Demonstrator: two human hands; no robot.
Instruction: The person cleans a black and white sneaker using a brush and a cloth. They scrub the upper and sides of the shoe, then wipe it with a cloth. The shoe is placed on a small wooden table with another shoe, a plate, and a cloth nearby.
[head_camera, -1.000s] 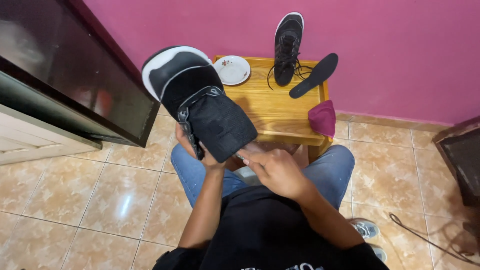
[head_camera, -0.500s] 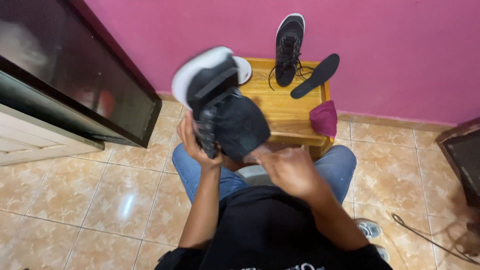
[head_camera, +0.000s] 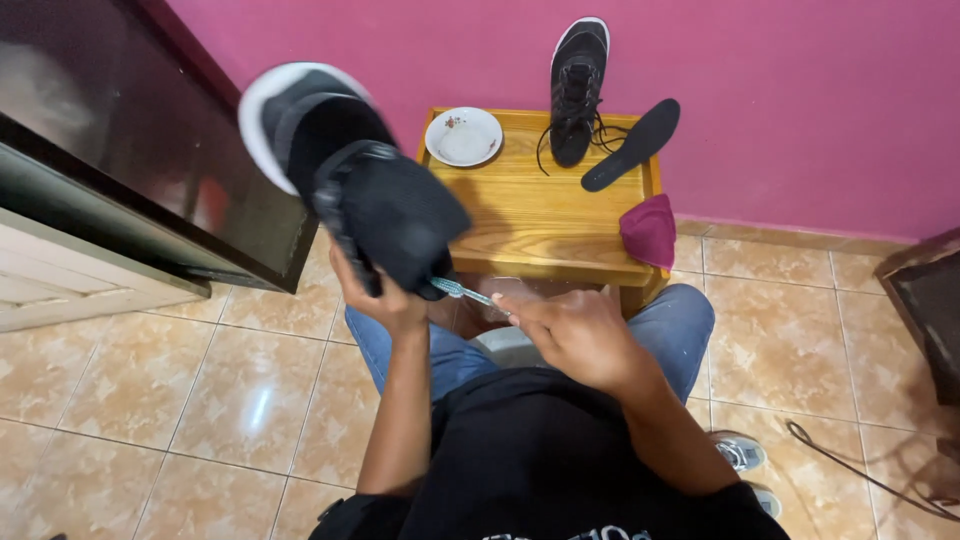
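The left hand (head_camera: 385, 300) now grips the black shoe (head_camera: 350, 180) tilted higher than a moment ago, sole outward, while the right hand (head_camera: 575, 335), closed on a toothbrush (head_camera: 462, 291), brings its bristles against the shoe's lower edge.

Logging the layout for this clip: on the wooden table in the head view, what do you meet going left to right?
White dish → black shoe standing against the pink wall → black insole → dark pink cloth at the table's right front corner.
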